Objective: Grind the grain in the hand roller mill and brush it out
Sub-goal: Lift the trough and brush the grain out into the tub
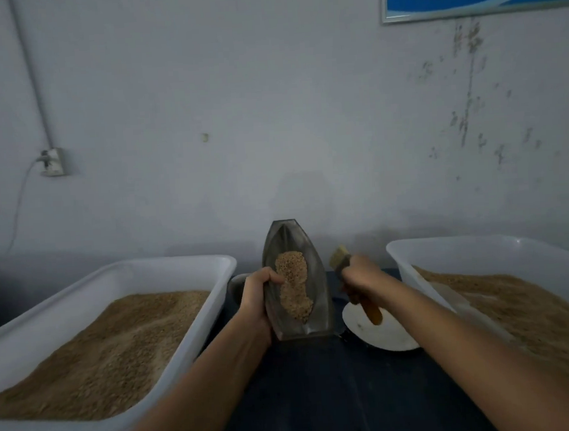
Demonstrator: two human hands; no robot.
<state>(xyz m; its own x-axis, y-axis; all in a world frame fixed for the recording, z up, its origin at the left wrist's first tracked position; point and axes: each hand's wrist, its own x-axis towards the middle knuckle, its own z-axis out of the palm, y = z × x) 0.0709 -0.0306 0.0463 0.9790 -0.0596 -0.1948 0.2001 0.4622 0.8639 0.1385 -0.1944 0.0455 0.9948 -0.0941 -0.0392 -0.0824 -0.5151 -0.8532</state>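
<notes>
Left hand (pixel 258 292) grasping grain-filled metal tray (pixel 295 281), right hand (pixel 360 274) clenching brush (pixel 340 257): tilt tray steadily, sweep downward over white plate (pixel 387 337).

Metal scoop (pixel 317 308) at lower centre, grain (pixel 293 286) in it; tubs at lower left (pixel 166 272) and lower right (pixel 461 247); plate (pixel 388 334) right of scoop.

- Narrow lane of dark blue tabletop (pixel 321 396) runs between two big white plastic tubs
- Left tub (pixel 170 329), heaped with tan grain, walls off the left side
- Right tub (pixel 422 257), same fill, walls off the right
- Far end of lane blocked by tilted grey metal boat-shaped tray (pixel 318 300) and white round dish (pixel 383 332)
- Open air above both tubs, grey wall (pixel 270 116) behind
</notes>
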